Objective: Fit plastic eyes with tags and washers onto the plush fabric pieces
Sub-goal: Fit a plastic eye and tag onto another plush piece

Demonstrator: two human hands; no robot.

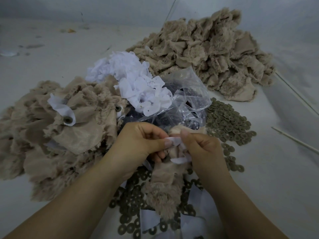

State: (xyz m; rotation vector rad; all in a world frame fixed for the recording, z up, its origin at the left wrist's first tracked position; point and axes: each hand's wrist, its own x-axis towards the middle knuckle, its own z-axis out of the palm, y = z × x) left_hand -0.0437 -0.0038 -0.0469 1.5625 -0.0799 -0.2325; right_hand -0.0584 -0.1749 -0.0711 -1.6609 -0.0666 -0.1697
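A beige plush fabric piece hangs between my hands near the bottom centre. My left hand and my right hand both pinch its top, where a white tag lies across it. No plastic eye shows in my fingers. Olive washers lie scattered to the right and under my wrists. A clear plastic bag holding dark pieces sits just beyond my hands. White tags are heaped behind it.
A pile of plush pieces with tags and washers fitted lies at the left. A larger pile of plush pieces fills the back right. Thin white sticks lie on the pale surface at the right.
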